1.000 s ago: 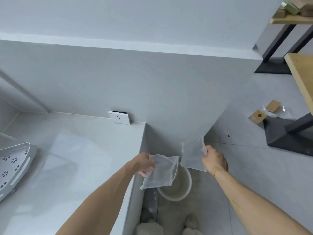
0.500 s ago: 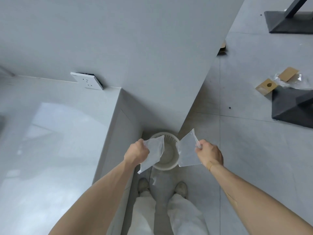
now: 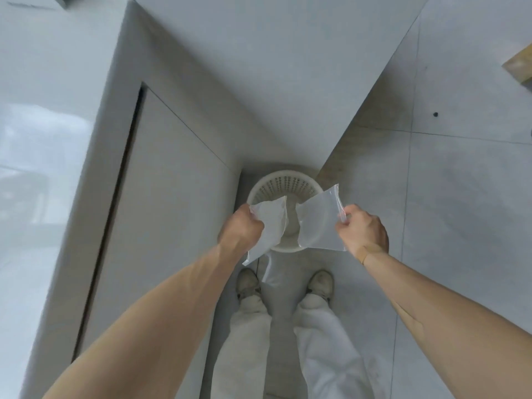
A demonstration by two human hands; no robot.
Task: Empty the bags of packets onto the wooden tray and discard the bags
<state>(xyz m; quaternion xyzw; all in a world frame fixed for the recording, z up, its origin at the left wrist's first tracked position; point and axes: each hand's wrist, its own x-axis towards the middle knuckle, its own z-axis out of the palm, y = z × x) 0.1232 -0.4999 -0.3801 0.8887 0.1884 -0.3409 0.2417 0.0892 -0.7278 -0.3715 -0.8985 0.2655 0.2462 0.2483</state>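
We are at the discard step, both bags held over the round white perforated plastic basket (image 3: 285,185) that sits on the grey tiled floor (image 3: 460,226) against the far wall. Our left hand (image 3: 240,228) is a closed fist, its fingers clamped on the upper edge of a limp clear plastic bag (image 3: 269,226); our right hand (image 3: 364,231) pinches the top corner of a second clear plastic bag (image 3: 318,223) between thumb and curled fingers.

To do this well, we would bring both hands a little further forward, so the bags hang squarely over the basket's mouth rather than its near rim, then let go of one at a time. Such light film probably drifts as it falls, so a low release should help. The left bag's lower corner hangs past the near rim, towards our pale shoes (image 3: 247,283), and we judge it the likelier to miss.

Both bags look flat and empty; we see no packets in them. The basket's visible inside looks bare, though the bags cover much of it. A further sheet of clear film (image 3: 269,269) seems to lie on the floor between basket and shoes. The wooden tray is out of view.
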